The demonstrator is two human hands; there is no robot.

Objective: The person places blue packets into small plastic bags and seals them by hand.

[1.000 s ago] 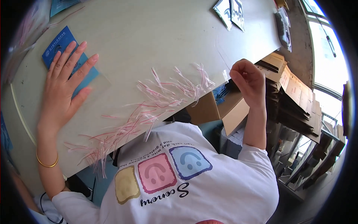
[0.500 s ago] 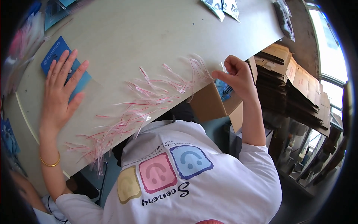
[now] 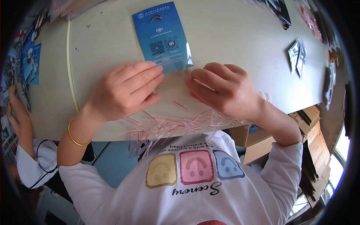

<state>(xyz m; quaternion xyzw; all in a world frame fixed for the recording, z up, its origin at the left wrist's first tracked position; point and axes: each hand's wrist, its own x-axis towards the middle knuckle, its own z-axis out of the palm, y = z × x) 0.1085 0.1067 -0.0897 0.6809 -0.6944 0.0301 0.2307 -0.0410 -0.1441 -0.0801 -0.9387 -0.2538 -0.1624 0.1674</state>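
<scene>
At upper centre: blue card [image 3: 162,35], now two-handed work; our left hand [image 3: 125,89] loosely extended, right hand [image 3: 228,89] newly alongside, half-curled; holds unclear.

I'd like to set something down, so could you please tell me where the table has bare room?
The table is barest between the blue card and the two packets at right. Another patch, lightly specked, lies between the card and the yellow line. Plastic strips crowd the near edge, by the left hand and right hand.
</scene>
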